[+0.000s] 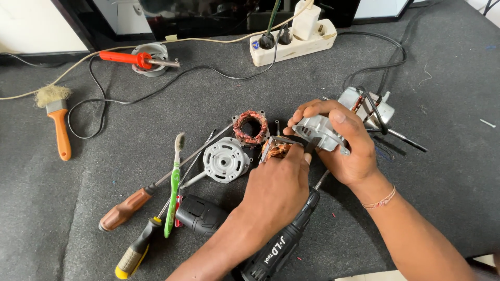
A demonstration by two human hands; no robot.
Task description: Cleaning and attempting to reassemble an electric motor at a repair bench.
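Bright, even light; sharp, soft shadows

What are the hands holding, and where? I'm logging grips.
Right hand grips the grey motor housing by its rim; left hand pinches the copper-wound stator at its edge.

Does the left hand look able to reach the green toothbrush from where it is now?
Probably yes. The left hand is busy on the copper-wound motor part, but the green toothbrush lies uncovered on the mat to its left; only a round grey motor cover and two screwdrivers lie near.
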